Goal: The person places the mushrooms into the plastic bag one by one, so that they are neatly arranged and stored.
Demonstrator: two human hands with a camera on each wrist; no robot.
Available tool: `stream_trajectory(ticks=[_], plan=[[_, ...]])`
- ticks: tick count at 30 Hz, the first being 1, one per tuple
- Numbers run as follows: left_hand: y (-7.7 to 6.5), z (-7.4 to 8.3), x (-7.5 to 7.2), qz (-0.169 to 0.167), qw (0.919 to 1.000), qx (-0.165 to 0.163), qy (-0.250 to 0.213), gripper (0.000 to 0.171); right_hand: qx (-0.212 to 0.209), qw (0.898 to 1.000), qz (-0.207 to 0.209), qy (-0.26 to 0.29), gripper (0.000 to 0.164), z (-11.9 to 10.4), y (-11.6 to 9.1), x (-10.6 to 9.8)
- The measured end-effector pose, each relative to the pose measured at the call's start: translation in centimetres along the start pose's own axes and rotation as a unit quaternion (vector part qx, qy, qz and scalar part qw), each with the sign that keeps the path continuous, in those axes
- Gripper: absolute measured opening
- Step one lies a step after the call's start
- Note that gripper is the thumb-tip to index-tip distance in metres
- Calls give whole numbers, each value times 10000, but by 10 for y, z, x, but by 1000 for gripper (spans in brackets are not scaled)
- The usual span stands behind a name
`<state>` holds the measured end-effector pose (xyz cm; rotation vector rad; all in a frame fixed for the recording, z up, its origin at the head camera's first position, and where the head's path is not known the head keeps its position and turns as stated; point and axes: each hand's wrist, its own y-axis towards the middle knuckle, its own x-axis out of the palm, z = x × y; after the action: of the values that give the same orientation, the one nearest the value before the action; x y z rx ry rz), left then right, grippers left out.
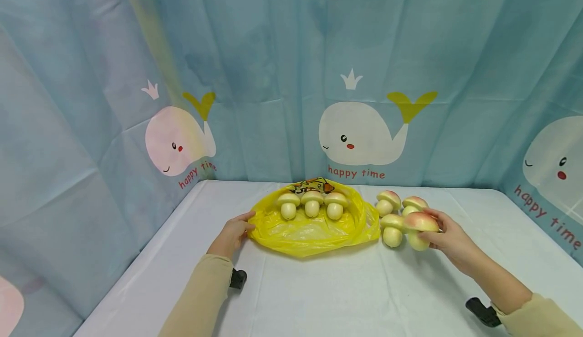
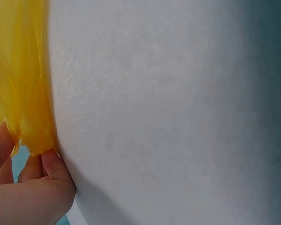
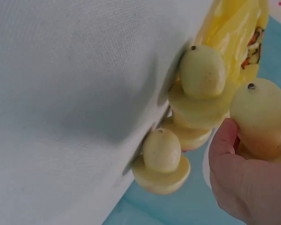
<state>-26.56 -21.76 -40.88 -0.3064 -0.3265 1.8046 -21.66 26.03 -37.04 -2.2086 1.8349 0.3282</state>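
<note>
A yellow plastic bag [image 1: 298,243] lies spread on the table with its mouth toward me. Three toy mushrooms [image 1: 311,208] stand in a row inside it, pale stems facing me. My left hand [image 1: 234,233] pinches the bag's left edge; the left wrist view shows the gathered yellow plastic [image 2: 30,108] at the fingertips. At the right, my right hand [image 1: 448,238] grips a mushroom with a reddish cap [image 1: 420,221], held just above the table. Beside it are three more mushrooms, one of them close to the bag [image 1: 391,236], another behind [image 1: 388,199], and one partly hidden [image 1: 413,203].
A white cloth [image 1: 319,296] covers the table. Behind it hangs a blue curtain [image 1: 282,74] printed with whales. The bag's loose right-hand folds [image 1: 371,223] reach close to the loose mushrooms. A black wrist strap piece [image 1: 484,312] shows near the right sleeve.
</note>
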Motion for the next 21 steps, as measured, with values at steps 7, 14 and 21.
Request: stream_trajectory(ticks=[7,14,21], plan=[[4,-3,-1,17,10000,-17,-8,50,-95,9990,-186,407,68,0,3,4],[6,-2,-1,13,10000,-37,-10,50,-71,9941,-495,964,68,-2,3,9],[8,-3,-2,38,9999,-96,64,50,-46,9949,-471,893,67,-4,6,12]])
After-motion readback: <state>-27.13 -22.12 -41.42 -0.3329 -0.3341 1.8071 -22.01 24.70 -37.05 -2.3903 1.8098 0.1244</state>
